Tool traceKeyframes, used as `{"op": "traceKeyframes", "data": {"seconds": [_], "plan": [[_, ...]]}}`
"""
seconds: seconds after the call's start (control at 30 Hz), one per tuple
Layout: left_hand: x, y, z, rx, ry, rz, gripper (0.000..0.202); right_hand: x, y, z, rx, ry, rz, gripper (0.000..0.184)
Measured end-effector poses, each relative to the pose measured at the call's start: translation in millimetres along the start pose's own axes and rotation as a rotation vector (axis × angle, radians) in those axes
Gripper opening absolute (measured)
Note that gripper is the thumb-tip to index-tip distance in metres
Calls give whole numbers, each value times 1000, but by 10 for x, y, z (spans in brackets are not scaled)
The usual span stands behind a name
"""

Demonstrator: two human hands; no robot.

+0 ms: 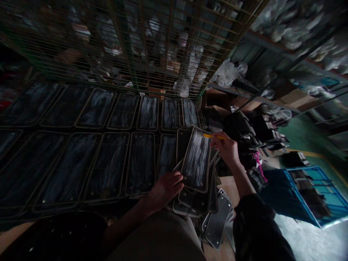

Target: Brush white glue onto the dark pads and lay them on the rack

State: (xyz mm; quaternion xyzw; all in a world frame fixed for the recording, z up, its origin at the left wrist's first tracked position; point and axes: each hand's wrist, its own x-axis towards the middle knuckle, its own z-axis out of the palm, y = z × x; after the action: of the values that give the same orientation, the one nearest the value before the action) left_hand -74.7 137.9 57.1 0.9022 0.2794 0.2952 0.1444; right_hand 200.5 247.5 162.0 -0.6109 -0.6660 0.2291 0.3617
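Note:
In my right hand (227, 148) is a thin brush with a yellow handle (206, 135), its tip at the upper end of a dark rectangular panel (196, 159). Whitish wet-looking streaks run down the length of this panel, which has a pale edging and small round studs. It lies tilted on top of a stack of similar panels (186, 198). My left hand (165, 188) rests at the panel's lower left corner, fingers stretched out and lying against it; its thumb is hidden.
Two rows of streaked panels (112, 165) spread across the left. A wire mesh cage (130, 47) rises behind them. More panels (219, 221) lie low by my right arm. A blue-framed crate (312, 203) and shelves with plastic-wrapped goods (288, 32) stand at the right.

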Motion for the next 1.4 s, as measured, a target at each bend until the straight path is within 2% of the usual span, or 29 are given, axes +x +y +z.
{"op": "traceKeyframes", "data": {"seconds": [0.07, 0.17, 0.37, 0.47, 0.53, 0.63, 0.77, 0.83, 1.0, 1.1, 1.2, 1.33, 1.4], "plan": [[10, -1, -1, 10, 12, 16, 12, 172, 121, 72, -90, 41, -23, 30], [19, 4, -7, 21, 7, 20, 14, 251, 252, 159, -191, 36, -49, 32], [50, -4, -3, 36, -40, 29, 18, 177, 455, 127, -253, 26, -33, 31], [64, -21, 16, 31, -43, 44, 17, 84, 463, 79, -283, 23, -26, 30], [75, -31, 20, 24, -46, 53, 17, -44, 387, 63, -322, -10, -52, 27], [99, -32, 2, 11, -60, 45, 16, -340, 134, 27, -343, -100, -77, 23], [119, -21, -40, -13, -72, 26, 15, -717, -300, -81, -278, -299, -26, 21], [111, -23, -46, -25, -67, 11, 16, -791, -437, -120, -211, -337, 14, 22], [63, -50, -18, -57, -77, -5, 16, -811, -447, -32, -148, -205, 69, 22], [50, -61, -5, -73, -79, -14, 15, -1014, -443, 64, -191, -294, 30, 21], [59, -65, -11, -95, -63, -27, 14, -1333, -553, 73, -197, -385, 54, 21], [87, -75, -35, -114, -104, -9, 14, -1593, -671, -69, -125, -445, 183, 22], [100, -78, -40, -116, -134, -8, 17, -1620, -617, -175, -105, -401, 233, 25]]}}
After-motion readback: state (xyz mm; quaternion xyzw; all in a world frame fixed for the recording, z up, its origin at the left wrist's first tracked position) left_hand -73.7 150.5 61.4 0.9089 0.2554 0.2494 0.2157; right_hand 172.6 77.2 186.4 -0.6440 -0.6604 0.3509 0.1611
